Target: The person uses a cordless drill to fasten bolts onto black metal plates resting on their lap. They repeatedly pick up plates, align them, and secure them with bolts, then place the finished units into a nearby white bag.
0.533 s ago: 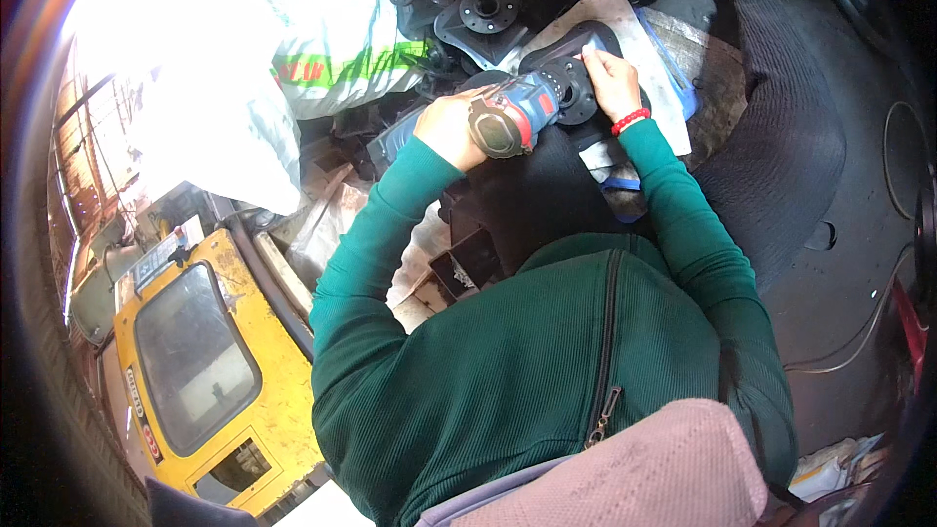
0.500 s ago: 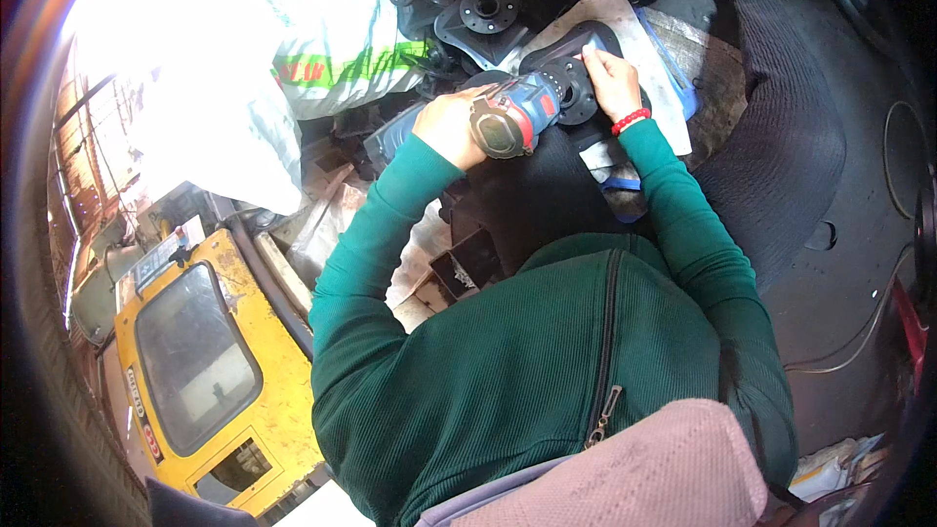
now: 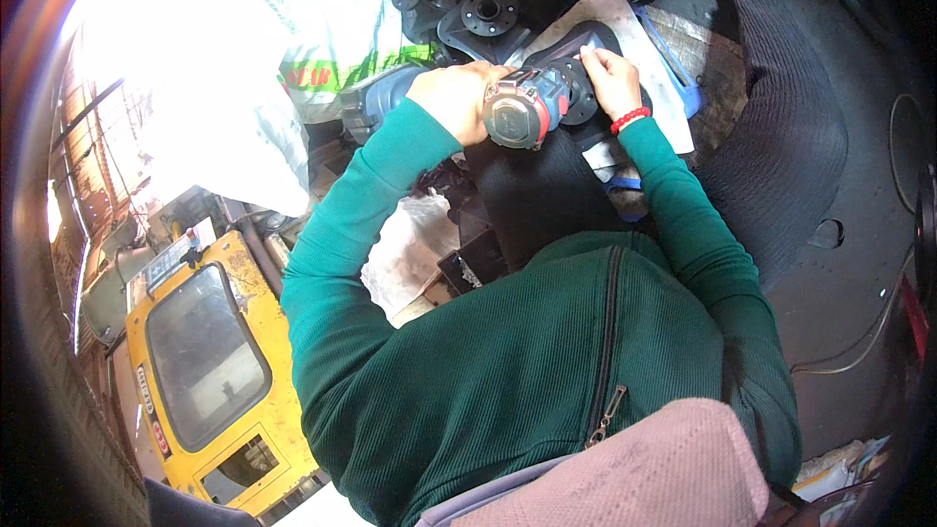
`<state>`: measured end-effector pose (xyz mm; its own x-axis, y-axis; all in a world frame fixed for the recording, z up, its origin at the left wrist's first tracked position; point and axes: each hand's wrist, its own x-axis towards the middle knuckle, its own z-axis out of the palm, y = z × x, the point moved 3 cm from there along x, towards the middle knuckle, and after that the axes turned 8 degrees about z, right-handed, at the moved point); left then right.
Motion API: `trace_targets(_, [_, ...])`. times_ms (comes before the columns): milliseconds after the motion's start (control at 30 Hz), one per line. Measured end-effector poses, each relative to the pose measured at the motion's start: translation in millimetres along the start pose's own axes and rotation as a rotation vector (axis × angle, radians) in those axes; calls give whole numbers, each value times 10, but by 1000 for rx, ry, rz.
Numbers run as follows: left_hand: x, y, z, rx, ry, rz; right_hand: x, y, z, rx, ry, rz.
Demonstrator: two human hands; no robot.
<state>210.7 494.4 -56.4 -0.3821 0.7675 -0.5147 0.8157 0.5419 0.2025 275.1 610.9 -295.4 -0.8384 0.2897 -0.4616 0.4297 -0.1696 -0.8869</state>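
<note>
My left hand (image 3: 454,101) is wrapped round the grip of a blue and red cordless drill (image 3: 519,117). The drill's rear end faces up toward me, and its battery (image 3: 379,101) sticks out to the left of the hand. In front of it lies a black part with a round flange (image 3: 583,102), resting by my lap; the drill's body hides the bit and where it meets the part. My right hand (image 3: 613,83), with a red bead bracelet at the wrist, has its thumb and fingers closed on the flange's far right edge.
More black flanged parts (image 3: 489,7) are heaped at the far side. A white and green sack (image 3: 342,39) stands to their left. White sheeting (image 3: 625,20) lies behind the right hand. At lower left stands a yellow machine cabinet with a window (image 3: 210,356). A cable (image 3: 859,346) runs over the floor at right.
The drill has tilted so its rear end faces me more, and its battery has swung up and left. My left forearm has shifted left. The right hand keeps nearly the same place.
</note>
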Motion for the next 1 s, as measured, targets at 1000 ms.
trace_targets(1000, [-110, -70, 69, -105, 80, -34, -2, -106, -19, 45, -185, -54])
